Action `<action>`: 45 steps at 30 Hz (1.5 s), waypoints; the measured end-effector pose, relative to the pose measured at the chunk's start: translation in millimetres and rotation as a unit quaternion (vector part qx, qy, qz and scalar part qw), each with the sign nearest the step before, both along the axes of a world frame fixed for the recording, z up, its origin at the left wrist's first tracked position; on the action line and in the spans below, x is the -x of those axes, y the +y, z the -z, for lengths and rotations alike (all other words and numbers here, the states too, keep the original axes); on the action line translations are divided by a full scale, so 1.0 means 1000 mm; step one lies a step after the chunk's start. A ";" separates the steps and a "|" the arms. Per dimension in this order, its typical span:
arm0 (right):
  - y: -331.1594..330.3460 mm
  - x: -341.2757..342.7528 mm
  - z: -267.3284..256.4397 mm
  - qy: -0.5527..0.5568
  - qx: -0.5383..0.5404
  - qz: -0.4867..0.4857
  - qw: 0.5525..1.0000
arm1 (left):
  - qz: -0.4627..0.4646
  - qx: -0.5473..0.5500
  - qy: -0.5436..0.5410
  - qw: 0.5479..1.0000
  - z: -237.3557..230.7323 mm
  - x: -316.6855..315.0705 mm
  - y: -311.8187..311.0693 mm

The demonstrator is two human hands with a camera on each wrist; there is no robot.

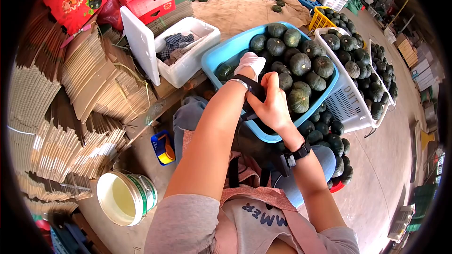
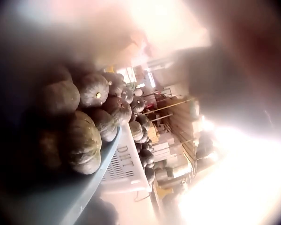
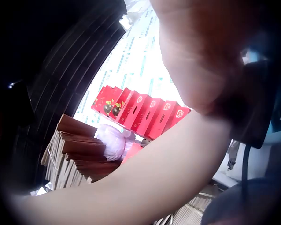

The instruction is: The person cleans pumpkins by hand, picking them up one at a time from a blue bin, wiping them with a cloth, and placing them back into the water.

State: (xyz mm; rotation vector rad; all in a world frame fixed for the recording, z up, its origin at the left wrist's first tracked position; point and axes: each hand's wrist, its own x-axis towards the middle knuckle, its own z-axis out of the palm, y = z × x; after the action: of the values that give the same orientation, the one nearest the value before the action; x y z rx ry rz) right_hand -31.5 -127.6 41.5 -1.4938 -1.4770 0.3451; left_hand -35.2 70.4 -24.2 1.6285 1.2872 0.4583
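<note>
"Black wrist strap (image 1: 251,85): where's it sitting?"
"On the left hand's (image 1: 252,62) wrist, above the blue tub (image 1: 226,49). Right hand (image 1: 270,106) pinches it between thumb and curled fingers."
"Left fingers?"
"Can't tell; they're hidden from here."
"And the count?"
"One strap, one tub with over a dozen kabocha squashes (image 1: 300,64), one styrofoam box (image 1: 188,68) left of the tub, one DHT crate (image 1: 346,106) right."

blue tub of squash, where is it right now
In the head view, the blue tub is just right of and above centre, between the white foam box on its left and the white DHT crate on its right.
</note>
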 end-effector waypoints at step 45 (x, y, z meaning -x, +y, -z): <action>-0.037 -0.032 -0.042 0.309 0.130 -0.241 0.911 | 0.119 0.300 -0.445 0.835 -0.061 -0.037 -0.066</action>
State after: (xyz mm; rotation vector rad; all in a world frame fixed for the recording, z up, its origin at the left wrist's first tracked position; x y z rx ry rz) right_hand 0.2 -164.3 83.9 -1.0365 -1.2792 1.2357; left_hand 2.2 4.1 37.2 0.8230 0.4240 0.5000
